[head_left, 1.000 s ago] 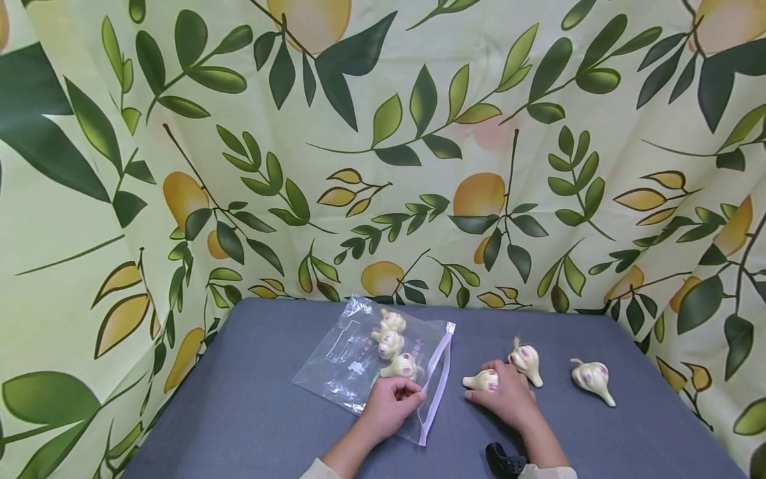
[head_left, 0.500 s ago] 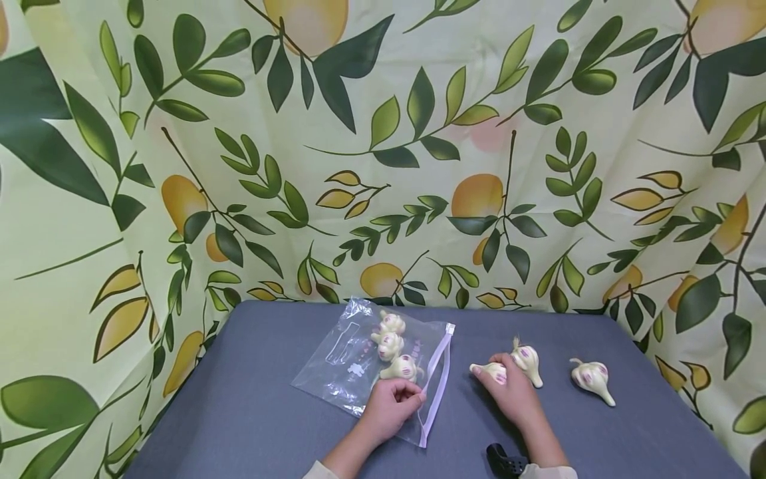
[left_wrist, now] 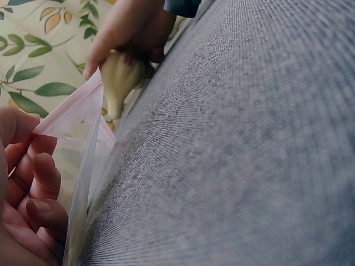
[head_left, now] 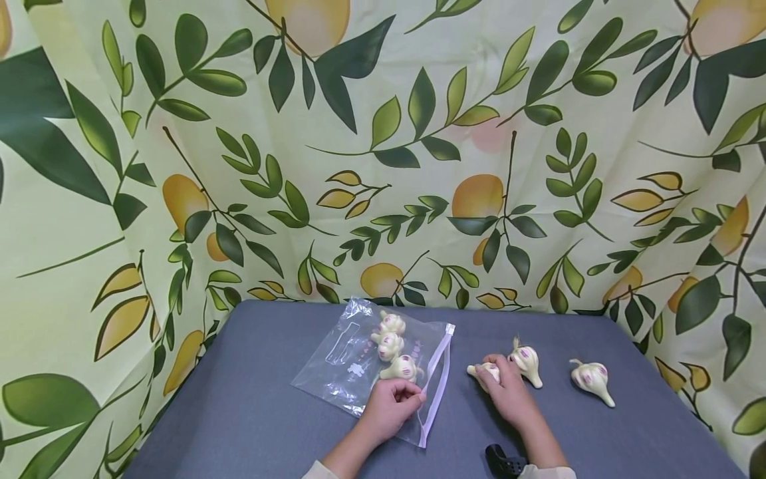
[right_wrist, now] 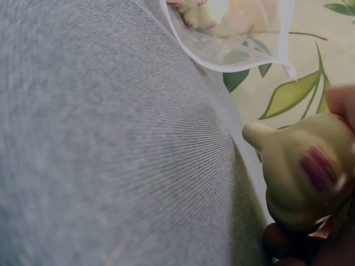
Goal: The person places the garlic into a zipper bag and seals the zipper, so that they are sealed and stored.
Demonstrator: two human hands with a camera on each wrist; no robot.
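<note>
My left hand (head_left: 390,411) pinches the pink-edged rim of a clear zip bag (head_left: 335,359) between thumb and forefinger. In the left wrist view the bag's pink zip edge (left_wrist: 72,105) is lifted where the fingertips hold it. Several garlic bulbs lie inside the bag, the nearest garlic bulb (head_left: 402,367) just beyond the left fingers. My right hand (head_left: 511,392) grips another garlic bulb (right_wrist: 302,166), its stem pointing left toward the bag mouth. A second garlic bulb (head_left: 525,361) sits right behind the right fingers.
One more garlic bulb (head_left: 592,380) lies farther right on the grey table (head_left: 251,399). A black device (head_left: 505,460) sits by the right wrist. A leaf-and-fruit patterned cloth (head_left: 419,199) hangs behind and along the sides.
The garlic bulb in my right hand shifts slightly right, then a little back to the left, as the fingers change their grip. The left hand and bag stay in place.
</note>
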